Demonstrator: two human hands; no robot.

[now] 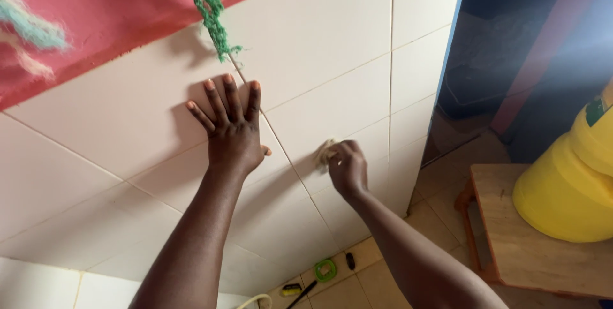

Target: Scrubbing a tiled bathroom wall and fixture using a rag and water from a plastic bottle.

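Two hands meet the tiled wall (332,47): left hand (231,127) flat, released; right hand (347,167) clenched on a pale cloth (327,150), which could slip if the grip loosens.

- Small pale cloth (327,150): crumpled into a wad, cream-coloured, mostly hidden in a closed fist, only a frayed edge poking out at upper left.
- Pressed against the white tiled wall (332,34), just right of the slanting grout line (281,146) that runs down from the green cord.
- Wall tiles: glossy, off-white, large rectangles split by thin grey joints; bordered above by a pink painted band.
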